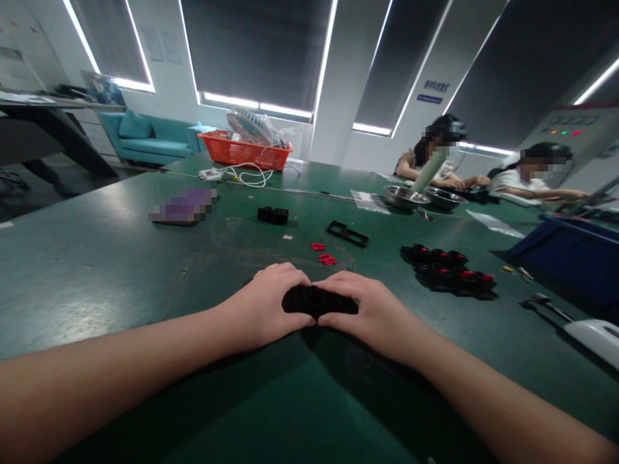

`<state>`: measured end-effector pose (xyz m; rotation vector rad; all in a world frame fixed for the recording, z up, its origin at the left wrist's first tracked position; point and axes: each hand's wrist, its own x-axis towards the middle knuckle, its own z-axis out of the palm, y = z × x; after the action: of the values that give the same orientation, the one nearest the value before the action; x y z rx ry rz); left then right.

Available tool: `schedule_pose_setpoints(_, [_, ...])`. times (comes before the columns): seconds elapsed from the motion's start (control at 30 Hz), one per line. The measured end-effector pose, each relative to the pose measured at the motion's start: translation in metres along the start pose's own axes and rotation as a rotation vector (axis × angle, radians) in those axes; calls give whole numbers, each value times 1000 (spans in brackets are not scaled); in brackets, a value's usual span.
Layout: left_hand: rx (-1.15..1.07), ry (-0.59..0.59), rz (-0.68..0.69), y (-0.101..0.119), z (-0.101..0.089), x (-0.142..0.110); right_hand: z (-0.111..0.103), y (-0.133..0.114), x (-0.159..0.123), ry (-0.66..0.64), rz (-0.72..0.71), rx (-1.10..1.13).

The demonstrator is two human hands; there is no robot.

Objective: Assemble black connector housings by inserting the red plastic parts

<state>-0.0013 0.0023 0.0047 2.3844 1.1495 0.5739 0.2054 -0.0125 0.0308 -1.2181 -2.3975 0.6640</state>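
Observation:
My left hand (271, 301) and my right hand (370, 306) meet at the near middle of the green table, thumbs in front and fingers behind. Between them they grip a black plastic part (316, 301), whose ends are partly hidden by my fingers. Just beyond my fingertips lie several small red plastic pieces (326, 259). Farther off rests a flat black rectangular frame (348, 233) with openings. To its left a black block-like part (273, 215) stands on the table.
Black assemblies with red bits (447, 270) lie right, near a blue bin (575, 254) and a white-handled tool (594, 338). A purple, blurred flat object (184, 206) lies left. Behind are an orange basket (246, 154), white cable (249, 174), metal bowls (406, 198) and two seated people (527, 180).

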Motion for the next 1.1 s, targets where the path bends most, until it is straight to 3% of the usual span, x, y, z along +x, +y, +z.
schedule_pose_setpoints(1.1, [43, -32, -2, -2, 0, 0, 1, 2, -1, -5, -5, -62])
